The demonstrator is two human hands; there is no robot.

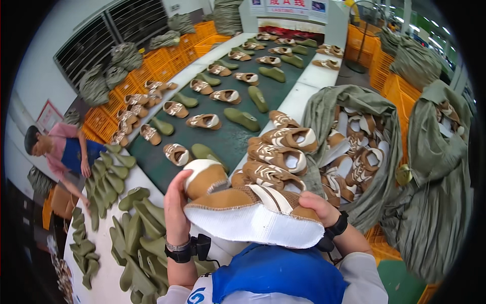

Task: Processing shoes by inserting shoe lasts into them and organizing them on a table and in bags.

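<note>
Close in front of me is a brown shoe upper [253, 220] with white stripes, its flat white underside tilted toward me. My right hand [324, 209] grips its right end, with the thumb along the brown side. My left hand [178, 202] is closed at the left end, fingers against a second brown and white shoe upper [205, 177] just behind it. How far the left fingers wrap round either upper is hidden. Beyond my hands, several lace-up shoe uppers [276, 156] are stacked on the white table edge.
A green conveyor belt [212, 144] carries shoe uppers and green shoe lasts [242, 119]. More lasts [139, 238] pile up at left, where a co-worker's hand [85, 168] works. At right stands an open cloth sack [324, 109] of uppers. Orange crates [400, 109] line both sides.
</note>
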